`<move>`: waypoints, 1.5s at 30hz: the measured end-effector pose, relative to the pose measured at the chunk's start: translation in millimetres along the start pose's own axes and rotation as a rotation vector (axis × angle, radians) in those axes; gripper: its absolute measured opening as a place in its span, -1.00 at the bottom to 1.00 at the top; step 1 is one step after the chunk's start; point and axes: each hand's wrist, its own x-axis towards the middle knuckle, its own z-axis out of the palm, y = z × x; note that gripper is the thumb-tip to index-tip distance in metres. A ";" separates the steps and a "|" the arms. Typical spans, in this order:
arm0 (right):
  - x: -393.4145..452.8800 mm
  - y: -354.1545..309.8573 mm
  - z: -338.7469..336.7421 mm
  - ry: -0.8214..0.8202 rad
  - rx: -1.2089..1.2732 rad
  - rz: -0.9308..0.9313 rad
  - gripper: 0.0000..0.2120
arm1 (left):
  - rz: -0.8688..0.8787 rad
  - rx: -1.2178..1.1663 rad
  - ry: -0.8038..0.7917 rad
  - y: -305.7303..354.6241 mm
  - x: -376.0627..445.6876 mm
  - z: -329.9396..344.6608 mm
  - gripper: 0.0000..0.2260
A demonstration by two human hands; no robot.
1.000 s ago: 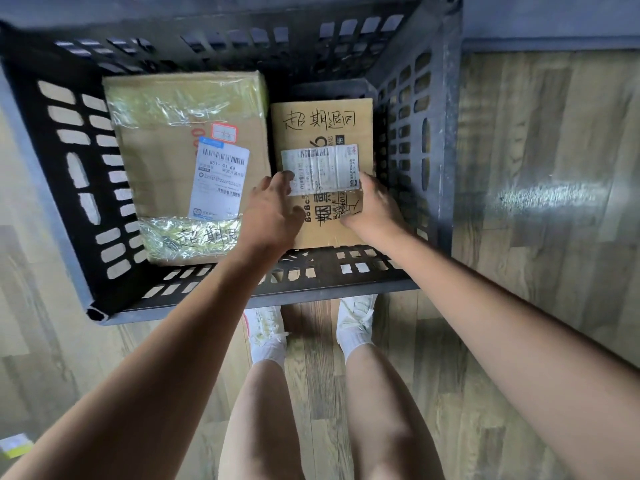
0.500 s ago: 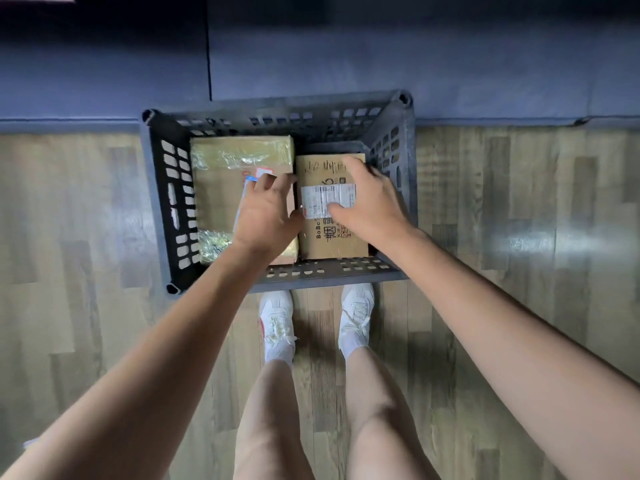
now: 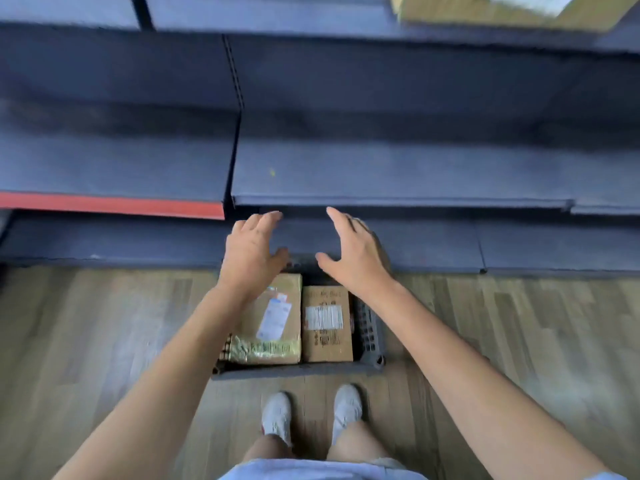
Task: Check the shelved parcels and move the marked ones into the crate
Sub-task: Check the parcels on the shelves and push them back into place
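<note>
A dark grey slotted crate stands on the wood floor in front of my feet. Inside it lie two parcels side by side: a larger taped brown parcel with a white label on the left, and a smaller cardboard box with handwriting and a white label on the right. My left hand and my right hand hover above the crate's far end, fingers spread and relaxed, holding nothing. Another cardboard parcel shows on an upper shelf at the top right.
Dark blue-grey shelving fills the upper view, with a lower shelf just behind the crate. A red shelf edge runs along the left. Wood floor extends on both sides of the crate.
Both hands let go of the small box and rose out of the crate. The view pulled up and back, bringing the shelves into sight.
</note>
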 end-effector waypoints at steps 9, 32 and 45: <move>14.9 -104.8 -161.3 0.272 -0.099 -0.276 -0.38 | 0.196 0.045 0.324 77.2 2.9 -189.4 -0.53; 14.6 -341.5 -327.3 0.520 -0.250 -0.658 -0.44 | 0.336 0.112 0.722 89.9 -44.0 -457.2 -0.61; -26.0 -365.4 -291.6 0.383 -0.078 -0.852 -0.54 | 0.088 0.347 0.717 71.9 -157.5 -457.8 -0.60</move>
